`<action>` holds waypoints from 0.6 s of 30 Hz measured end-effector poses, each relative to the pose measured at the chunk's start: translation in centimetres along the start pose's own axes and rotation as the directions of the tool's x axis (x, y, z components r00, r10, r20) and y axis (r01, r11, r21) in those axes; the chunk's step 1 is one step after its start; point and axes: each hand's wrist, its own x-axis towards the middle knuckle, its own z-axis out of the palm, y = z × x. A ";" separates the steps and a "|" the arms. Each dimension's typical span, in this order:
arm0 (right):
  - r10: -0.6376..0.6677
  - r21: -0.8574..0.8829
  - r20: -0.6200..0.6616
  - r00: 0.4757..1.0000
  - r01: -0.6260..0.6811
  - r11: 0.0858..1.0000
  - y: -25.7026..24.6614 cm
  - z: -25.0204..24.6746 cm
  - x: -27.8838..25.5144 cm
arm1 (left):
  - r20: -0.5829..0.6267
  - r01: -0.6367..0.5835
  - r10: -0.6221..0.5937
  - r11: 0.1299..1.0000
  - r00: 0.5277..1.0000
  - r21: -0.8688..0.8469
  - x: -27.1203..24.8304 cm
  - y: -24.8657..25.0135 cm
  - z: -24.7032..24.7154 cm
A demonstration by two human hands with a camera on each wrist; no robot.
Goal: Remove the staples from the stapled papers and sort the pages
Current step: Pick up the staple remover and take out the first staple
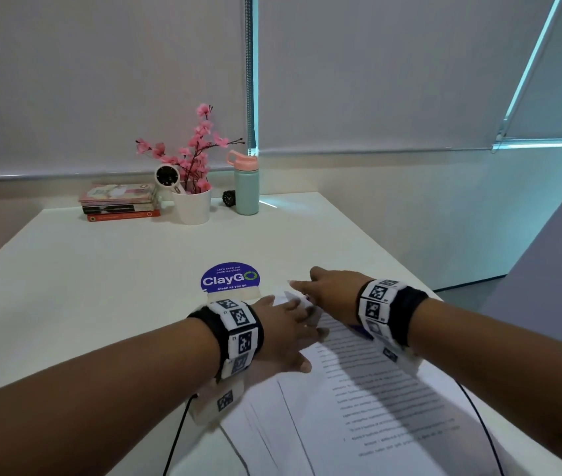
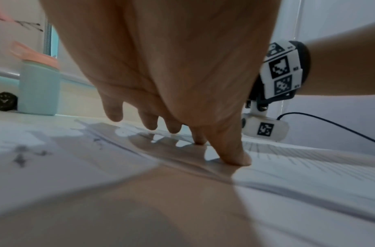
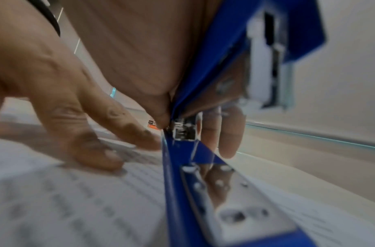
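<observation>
I am at the staple-pulling step: my left hand (image 1: 284,333) presses spread fingers on the papers (image 1: 375,383) lying on the table (image 1: 101,269), my right hand (image 1: 332,286) grips the blue stapler (image 3: 182,175), whose tail I judge must next pry at the stapled corner.

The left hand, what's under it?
Under the left hand lie printed papers; its fingertips press them onto the table. The staple itself is hidden.

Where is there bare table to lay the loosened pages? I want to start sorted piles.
The broad strip of table left of the left hand is bare, bordered by the ClayGo sticker and, farther back, the books. It is crowded around the papers and right hand.
</observation>
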 end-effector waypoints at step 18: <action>-0.123 -0.009 0.115 0.986 0.125 0.992 0.6 2.6 -6.5 | 0.080 0.131 -0.128 0.991 0.989 -0.035 -3.6 -2.1 0.7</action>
